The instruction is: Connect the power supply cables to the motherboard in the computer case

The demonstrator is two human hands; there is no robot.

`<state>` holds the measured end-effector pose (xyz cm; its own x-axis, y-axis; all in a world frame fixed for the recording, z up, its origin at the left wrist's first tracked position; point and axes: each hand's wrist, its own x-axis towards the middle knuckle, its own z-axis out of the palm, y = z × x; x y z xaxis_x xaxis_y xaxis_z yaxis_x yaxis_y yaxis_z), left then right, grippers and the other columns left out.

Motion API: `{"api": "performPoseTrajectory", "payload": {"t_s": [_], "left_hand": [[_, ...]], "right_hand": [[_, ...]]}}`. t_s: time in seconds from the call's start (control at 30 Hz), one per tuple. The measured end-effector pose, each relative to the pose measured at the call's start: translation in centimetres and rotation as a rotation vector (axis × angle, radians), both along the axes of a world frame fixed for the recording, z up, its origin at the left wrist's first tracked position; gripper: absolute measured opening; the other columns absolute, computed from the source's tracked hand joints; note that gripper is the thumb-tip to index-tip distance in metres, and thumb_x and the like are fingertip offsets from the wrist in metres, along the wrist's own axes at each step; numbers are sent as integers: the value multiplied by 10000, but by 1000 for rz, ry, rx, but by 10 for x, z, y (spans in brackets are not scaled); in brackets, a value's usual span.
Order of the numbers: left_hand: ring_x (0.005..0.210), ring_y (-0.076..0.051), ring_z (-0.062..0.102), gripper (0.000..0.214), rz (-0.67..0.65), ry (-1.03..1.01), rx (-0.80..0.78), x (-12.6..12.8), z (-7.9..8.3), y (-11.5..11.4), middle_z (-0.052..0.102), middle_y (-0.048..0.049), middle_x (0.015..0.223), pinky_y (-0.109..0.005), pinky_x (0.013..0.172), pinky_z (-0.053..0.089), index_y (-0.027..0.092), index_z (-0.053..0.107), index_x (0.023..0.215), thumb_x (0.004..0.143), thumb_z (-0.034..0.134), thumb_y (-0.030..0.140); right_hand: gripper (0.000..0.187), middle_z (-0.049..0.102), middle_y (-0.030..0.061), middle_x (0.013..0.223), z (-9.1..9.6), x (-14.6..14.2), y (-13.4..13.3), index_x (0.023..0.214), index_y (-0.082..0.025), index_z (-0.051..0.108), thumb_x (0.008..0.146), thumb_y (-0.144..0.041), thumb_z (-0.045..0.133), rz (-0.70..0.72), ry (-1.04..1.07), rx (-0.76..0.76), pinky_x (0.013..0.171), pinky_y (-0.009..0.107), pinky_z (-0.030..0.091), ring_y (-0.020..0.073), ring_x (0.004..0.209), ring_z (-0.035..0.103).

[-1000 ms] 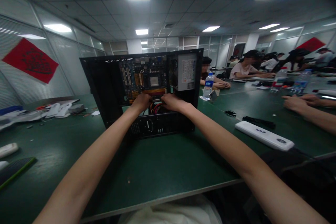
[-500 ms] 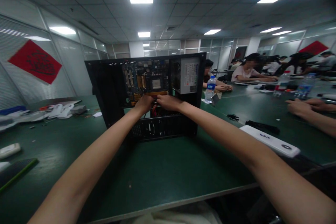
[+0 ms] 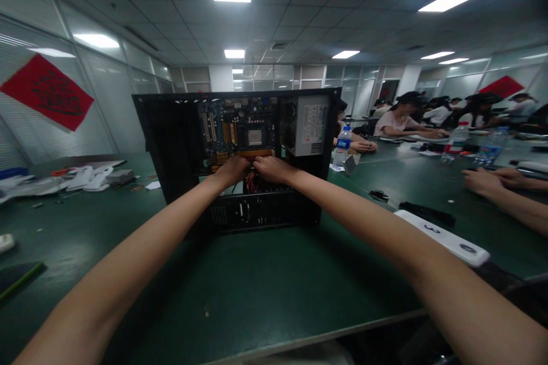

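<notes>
An open black computer case point(image 3: 171, 125) stands on the green table, its inside facing me. Within it are a motherboard point(image 3: 240, 120) and a silver power supply point(image 3: 311, 125). My left hand point(image 3: 233, 170) and my right hand point(image 3: 274, 169) meet at the motherboard's lower edge, just below a yellow-orange slot strip point(image 3: 257, 153). Both have their fingers curled and pinched close together. What lies between the fingertips is hidden. A bundle of red and dark cables point(image 3: 252, 183) hangs right under my hands.
White power strip point(image 3: 440, 236) and black items point(image 3: 428, 213) lie to the right. Water bottles point(image 3: 343, 145) stand behind the case and farther right. Papers and scraps point(image 3: 89, 177) cover the left side. Another person's hands point(image 3: 488, 181) rest at the right; other people sit beyond.
My view has shifted slightly, and the case looks a little larger. Both hands stay at the same spot on the motherboard's lower edge, with the fingers still pinched.
</notes>
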<state>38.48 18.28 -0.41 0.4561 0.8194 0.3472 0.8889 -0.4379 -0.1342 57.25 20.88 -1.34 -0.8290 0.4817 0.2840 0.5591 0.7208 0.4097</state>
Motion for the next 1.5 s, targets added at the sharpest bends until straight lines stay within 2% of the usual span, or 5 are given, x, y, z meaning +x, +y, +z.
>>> {"api": "performPoseTrajectory", "payload": {"t_s": [0.3,0.5,0.77,1.03,1.5], "left_hand": [[1008,-294,763,304,47,-46,-20,-1,-7,1,802,-192,1054,-338,882,560,115,832,989,978,535,179],[1019,-285,761,299,84,-66,-10,6,-5,-6,805,-181,1059,-324,876,549,124,835,1009,978,547,198],[996,-291,763,303,109,-73,-28,8,-5,-9,806,-193,1037,-317,835,537,104,838,998,973,555,210],[1011,-276,762,305,112,-87,-25,12,-3,-15,806,-189,1055,-314,839,529,103,832,1024,959,540,164],[979,-309,762,305,161,-62,-15,15,-3,-12,802,-203,1008,-341,841,541,111,839,963,931,542,170]], "right_hand": [[326,651,217,1288,0,1,-3,1284,-58,646,1035,-100,439,-46,62,-45,941,390,531,311,1150,694],[308,672,233,1275,2,2,-10,1261,-43,679,1025,-191,547,-122,140,-95,946,374,530,323,1155,694],[333,758,204,1223,-2,14,-11,1180,-73,789,1003,-100,509,-174,250,-214,979,336,518,299,1167,711],[329,782,193,1177,-4,12,-6,1146,-92,816,992,-125,527,-202,310,-222,905,316,524,294,1110,736],[338,788,193,1150,-4,10,-7,1123,-92,825,976,-109,521,-221,338,-233,878,299,525,282,1064,742]]}}
